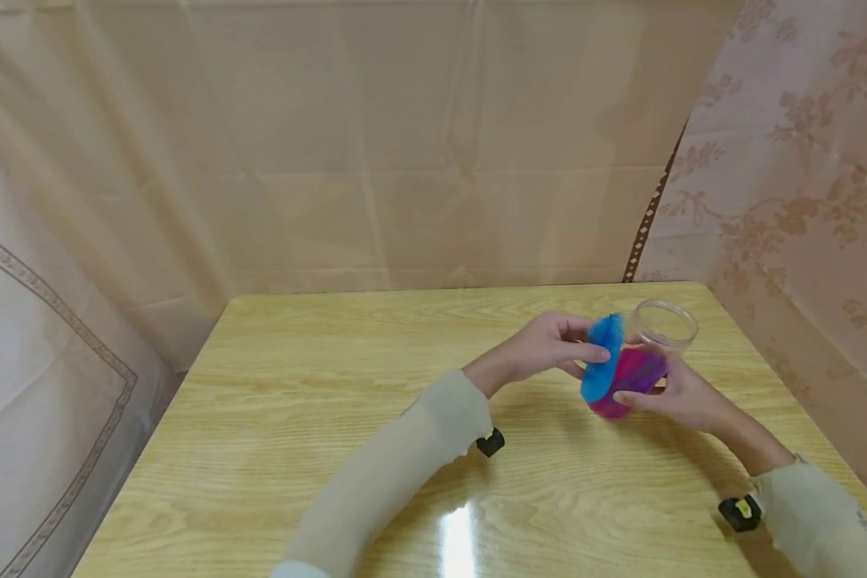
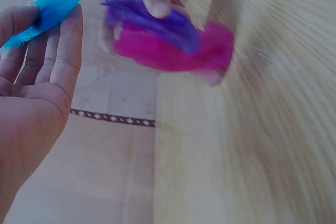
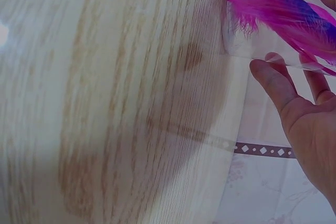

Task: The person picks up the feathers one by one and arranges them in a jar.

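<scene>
My left hand [image 1: 549, 349] pinches a bright blue feather [image 1: 600, 373] between thumb and fingers. In the left wrist view, the feather [image 2: 65, 3] rises clear of the palm, apart from the other hand. A clear jar [image 1: 692, 331] at the right of the table is gripped by my right hand [image 1: 682, 397], thumb in front and fingers around the far side. Through its wall show magenta feathers [image 3: 262, 11] and a purple feather [image 2: 163, 24]. The jar's base is close to the tabletop. From the head, the blue feather overlaps the jar's left side.
The wood-grain table [image 1: 296, 385] ends just beyond the jar at the back and right. A beige curtain [image 1: 405, 160] hangs behind it, and patterned cloth [image 1: 802, 201] hangs on the right. Black wrist devices [image 1: 740, 512] are on both sleeves.
</scene>
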